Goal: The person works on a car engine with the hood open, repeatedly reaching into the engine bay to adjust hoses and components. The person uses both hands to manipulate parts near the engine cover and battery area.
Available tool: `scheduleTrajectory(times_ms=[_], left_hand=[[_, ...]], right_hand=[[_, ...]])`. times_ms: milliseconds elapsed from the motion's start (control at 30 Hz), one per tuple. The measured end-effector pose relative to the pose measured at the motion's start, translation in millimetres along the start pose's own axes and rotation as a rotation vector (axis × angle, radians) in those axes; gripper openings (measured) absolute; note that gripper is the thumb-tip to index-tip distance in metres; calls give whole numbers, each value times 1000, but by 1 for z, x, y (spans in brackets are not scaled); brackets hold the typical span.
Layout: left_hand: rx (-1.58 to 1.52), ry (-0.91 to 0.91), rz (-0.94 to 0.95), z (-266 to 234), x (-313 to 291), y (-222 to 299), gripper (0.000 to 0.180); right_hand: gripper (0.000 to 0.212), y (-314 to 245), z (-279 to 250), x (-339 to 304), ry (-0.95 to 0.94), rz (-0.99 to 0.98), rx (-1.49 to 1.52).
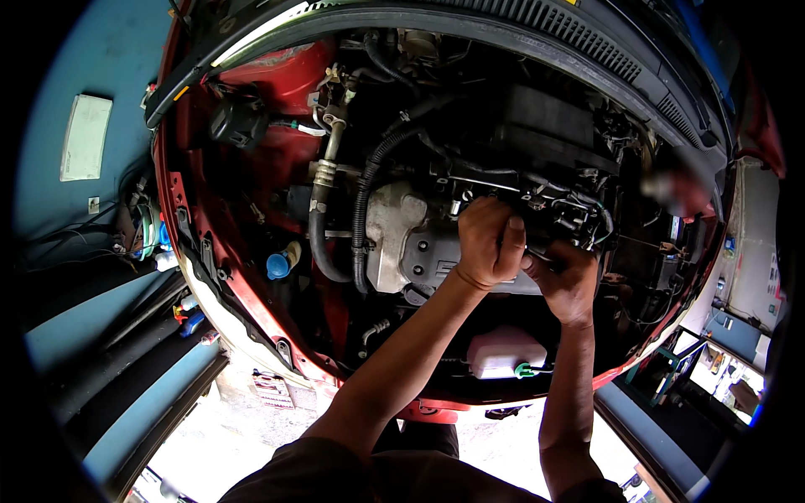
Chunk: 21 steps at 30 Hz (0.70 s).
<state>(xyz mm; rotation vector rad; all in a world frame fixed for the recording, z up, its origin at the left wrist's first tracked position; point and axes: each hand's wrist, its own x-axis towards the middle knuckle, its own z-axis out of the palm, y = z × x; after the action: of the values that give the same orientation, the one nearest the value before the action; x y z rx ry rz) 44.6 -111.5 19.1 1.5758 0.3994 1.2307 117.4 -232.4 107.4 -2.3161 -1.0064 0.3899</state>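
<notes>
Both my hands reach over the engine [390,243] of a red car, above its dark grey engine cover [434,256]. My left hand [492,243] is closed in a fist with the thumb on top, by the cover's far edge. Whatever lies inside that fist is hidden. Just right of it and a little nearer, my right hand [568,281] is closed too, fingers curled under and thumb toward the left hand. I cannot make out what it grips. Beyond the hands run a metal rail [482,183] and wiring [591,201].
Left of the engine rise a black corrugated conduit [366,184] and a thick hose [319,243]. A blue cap [277,266] sits farther left. Near the front edge is a pinkish reservoir [495,350] with a green cap [524,370]. The black cowl [579,42] borders the far side.
</notes>
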Motion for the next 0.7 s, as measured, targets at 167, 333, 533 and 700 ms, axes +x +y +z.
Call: scheduleTrajectory(times_ms=[167, 333, 533, 700], left_hand=[[-37, -77, 7, -5, 5, -1, 30], [-40, -199, 0, -16, 10, 1, 30], [-44, -259, -103, -20, 14, 9, 31], [113, -191, -194, -28, 5, 26, 45]], right_hand=[[38, -2, 13, -12, 88, 81, 76], [43, -5, 21, -26, 89, 217, 100], [45, -12, 29, -29, 161, 131, 286], [55, -24, -7, -8, -207, 48, -189]])
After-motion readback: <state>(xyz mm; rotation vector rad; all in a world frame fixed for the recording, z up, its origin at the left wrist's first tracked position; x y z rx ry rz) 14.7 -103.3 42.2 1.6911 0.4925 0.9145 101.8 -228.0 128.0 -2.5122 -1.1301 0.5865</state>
